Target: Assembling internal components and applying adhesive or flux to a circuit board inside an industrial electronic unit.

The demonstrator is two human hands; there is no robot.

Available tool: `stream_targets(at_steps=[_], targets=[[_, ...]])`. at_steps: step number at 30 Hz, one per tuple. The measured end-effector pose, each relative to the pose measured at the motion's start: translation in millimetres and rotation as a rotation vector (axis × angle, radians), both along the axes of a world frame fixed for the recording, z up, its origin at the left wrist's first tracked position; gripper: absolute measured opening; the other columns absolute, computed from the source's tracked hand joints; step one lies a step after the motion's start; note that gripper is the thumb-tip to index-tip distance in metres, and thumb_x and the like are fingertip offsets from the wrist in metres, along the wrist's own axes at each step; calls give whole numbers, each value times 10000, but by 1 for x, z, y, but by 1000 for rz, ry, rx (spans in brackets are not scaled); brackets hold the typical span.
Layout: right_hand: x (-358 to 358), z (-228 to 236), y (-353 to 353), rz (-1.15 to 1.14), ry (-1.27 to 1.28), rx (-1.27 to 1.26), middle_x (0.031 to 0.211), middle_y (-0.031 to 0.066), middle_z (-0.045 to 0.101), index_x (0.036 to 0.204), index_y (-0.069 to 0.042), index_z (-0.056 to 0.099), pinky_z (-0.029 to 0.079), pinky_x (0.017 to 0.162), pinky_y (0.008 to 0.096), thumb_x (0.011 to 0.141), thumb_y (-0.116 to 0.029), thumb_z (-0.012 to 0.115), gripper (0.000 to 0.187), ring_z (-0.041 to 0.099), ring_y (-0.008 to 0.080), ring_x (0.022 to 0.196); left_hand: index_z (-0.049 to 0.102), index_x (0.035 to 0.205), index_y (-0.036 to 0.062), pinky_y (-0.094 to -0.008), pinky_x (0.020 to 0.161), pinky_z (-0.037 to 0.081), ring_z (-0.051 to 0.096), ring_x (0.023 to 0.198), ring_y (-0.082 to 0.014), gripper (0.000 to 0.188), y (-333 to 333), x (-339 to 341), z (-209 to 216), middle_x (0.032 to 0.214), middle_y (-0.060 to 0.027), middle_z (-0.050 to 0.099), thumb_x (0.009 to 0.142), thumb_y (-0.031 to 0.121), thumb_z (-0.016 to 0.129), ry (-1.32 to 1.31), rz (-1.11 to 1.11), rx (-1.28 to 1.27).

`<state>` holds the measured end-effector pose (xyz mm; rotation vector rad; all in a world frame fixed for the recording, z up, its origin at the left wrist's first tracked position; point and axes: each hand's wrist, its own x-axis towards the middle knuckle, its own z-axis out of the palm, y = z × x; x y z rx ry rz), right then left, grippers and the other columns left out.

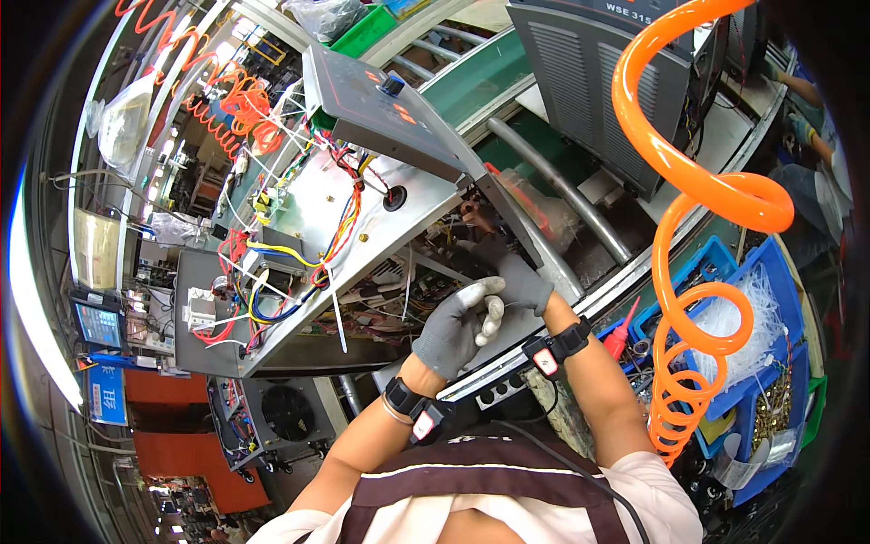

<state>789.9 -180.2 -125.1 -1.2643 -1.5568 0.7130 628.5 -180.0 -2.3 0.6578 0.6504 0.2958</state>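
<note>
My left hand (453, 331), in a grey glove with whitish fingertips, is held in front of the open side of a metal machine chassis (412, 204). Its fingers are curled in; whether anything small is inside them does not show. My right hand (517, 279), also grey-gloved, reaches into the chassis opening, and its fingers are lost in the dark interior. Tilted up on top of the chassis is a dark control panel (390, 109) with a knob. Bundles of coloured wires (347, 218) run from behind it across the metal top, with loose white cable ties among them.
A coiled orange air hose (698, 186) hangs at the right. Below it stand blue bins (779, 363) of cable ties and small metal parts, beside a red-capped bottle (618, 340). Metal rollers (562, 190) run behind the chassis, and another grey machine (598, 91) stands farther back.
</note>
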Motion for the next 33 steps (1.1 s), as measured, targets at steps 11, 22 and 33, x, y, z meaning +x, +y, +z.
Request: stream_targets(at_steps=[11, 22, 33], targets=[[10, 6, 5, 125, 178, -86, 1467, 159, 485, 1500, -90, 409, 346, 1147, 391, 768, -212, 721, 805, 474, 297, 1345, 551, 1242, 0, -262, 536, 411, 525, 660, -167, 327, -1, -3, -2, 870, -84, 623, 1041, 248, 480, -28, -4, -27], [-6, 10, 1, -110, 66, 68, 1237, 160, 621, 1313, -109, 571, 478, 972, 421, 753, -314, 747, 621, 608, 334, 1133, 545, 1310, 39, -243, 500, 377, 475, 613, -144, 421, 10, 8, -9, 882, -76, 641, 1068, 358, 418, -180, 187, -86], [-46, -8, -4, -341, 121, 55, 1089, 145, 625, 1166, -75, 550, 534, 770, 400, 779, -220, 698, 440, 641, 334, 967, 616, 1053, 88, -257, 372, 266, 334, 418, -107, 378, 46, 32, -22, 647, -11, 503, 1056, 422, 438, -346, 300, -234]])
